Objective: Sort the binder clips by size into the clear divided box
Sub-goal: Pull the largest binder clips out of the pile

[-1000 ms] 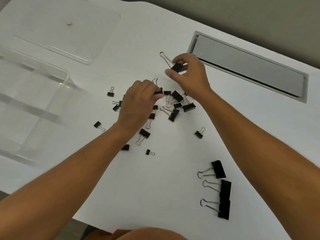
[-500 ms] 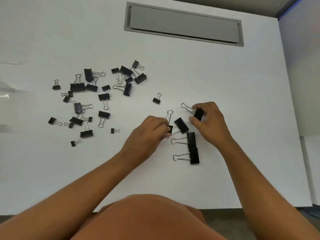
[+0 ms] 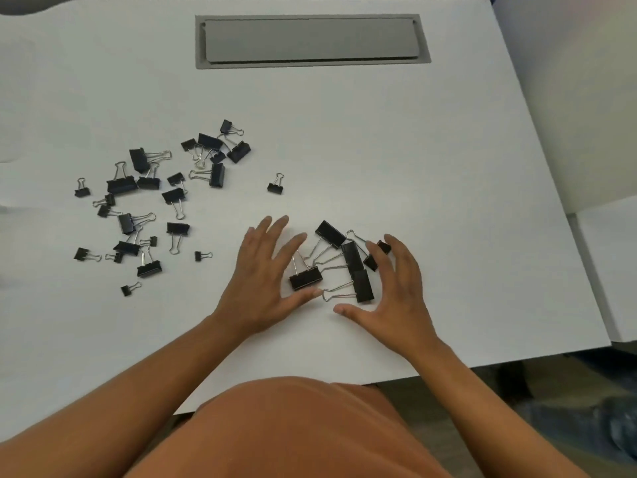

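A group of several large black binder clips (image 3: 348, 260) lies on the white table (image 3: 379, 150) between my hands. My left hand (image 3: 265, 277) rests flat with fingers spread, its thumb next to one large clip (image 3: 306, 277). My right hand (image 3: 396, 288) lies with its fingers straight on the right side of the group, fingers over another clip (image 3: 374, 258). A scattered pile of small and medium black clips (image 3: 155, 201) lies to the left. One small clip (image 3: 275, 186) sits alone above my left hand. The clear divided box is out of view.
A grey recessed cable hatch (image 3: 310, 41) sits at the table's far side. The table's right edge (image 3: 558, 215) runs close to my right hand, with a second white surface (image 3: 606, 263) beyond it. The near edge lies just in front of my body.
Both hands let go of the large clips they carried and now lie spread open around the group. The camera has swung right, so the clear box left the view.
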